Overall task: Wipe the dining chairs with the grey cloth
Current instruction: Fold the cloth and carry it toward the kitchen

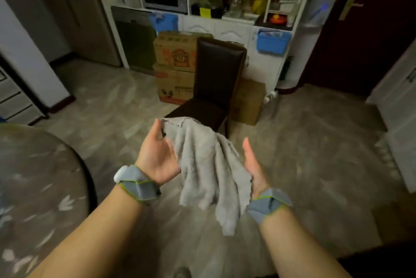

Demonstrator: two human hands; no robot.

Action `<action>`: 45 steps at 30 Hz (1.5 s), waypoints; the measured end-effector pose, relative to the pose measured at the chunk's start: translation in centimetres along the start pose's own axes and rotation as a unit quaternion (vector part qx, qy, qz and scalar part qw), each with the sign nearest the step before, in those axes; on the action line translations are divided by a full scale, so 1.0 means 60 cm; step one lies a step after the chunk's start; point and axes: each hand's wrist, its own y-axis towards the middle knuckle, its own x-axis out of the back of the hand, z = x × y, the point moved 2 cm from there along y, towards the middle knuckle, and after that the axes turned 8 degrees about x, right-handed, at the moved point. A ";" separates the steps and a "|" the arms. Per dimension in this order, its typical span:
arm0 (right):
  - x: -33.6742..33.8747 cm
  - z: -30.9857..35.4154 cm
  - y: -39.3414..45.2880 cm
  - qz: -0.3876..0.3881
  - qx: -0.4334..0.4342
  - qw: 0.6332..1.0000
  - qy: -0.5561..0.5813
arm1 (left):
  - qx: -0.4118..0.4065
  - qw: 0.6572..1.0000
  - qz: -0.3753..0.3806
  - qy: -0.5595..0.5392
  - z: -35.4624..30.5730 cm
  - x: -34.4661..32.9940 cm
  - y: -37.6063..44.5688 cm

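Note:
A grey fluffy cloth (pixel 207 165) hangs in front of me between both hands. My left hand (pixel 157 156) pinches its upper corner with the fingertips, palm up. My right hand (pixel 254 165) is palm inward with the cloth's right edge draped against it; its fingers are straight. A dark brown dining chair (pixel 216 75) with a tall padded back stands on the floor ahead, just beyond the cloth, its seat partly hidden behind it. Both wrists wear grey bands.
A round patterned table (pixel 33 176) fills the lower left. Stacked cardboard boxes (pixel 175 68) stand behind the chair, against a white cabinet (pixel 225 27) with an oven and cluttered shelves. A dark red door (pixel 360 29) is at the right. Tiled floor (pixel 315 153) lies around the chair.

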 end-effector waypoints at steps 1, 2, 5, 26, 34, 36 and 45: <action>-0.022 -0.008 0.049 0.008 -0.018 1.000 0.001 | -0.007 1.000 -0.008 -0.013 -0.042 0.035 0.015; -0.017 -0.001 0.061 0.021 -0.009 1.000 0.019 | -0.004 1.000 0.001 -0.017 -0.053 0.036 0.016; -0.073 0.030 0.183 0.036 0.000 0.998 -0.045 | -0.005 0.997 -0.040 0.063 -0.172 0.098 0.029; -0.404 0.080 0.965 0.026 -0.030 0.971 -0.235 | -0.191 0.769 -0.464 0.395 -0.783 0.378 0.221; -0.609 0.033 1.256 0.100 0.106 0.854 -0.499 | -0.128 0.498 -0.604 0.609 -1.037 0.503 0.235; -0.671 0.017 1.305 0.141 0.151 0.844 -0.494 | -0.134 0.467 -0.631 0.605 -1.080 0.535 0.215; -1.011 -0.227 1.585 0.462 -0.044 0.595 -0.656 | -0.124 0.429 -0.715 0.538 -1.378 0.839 0.088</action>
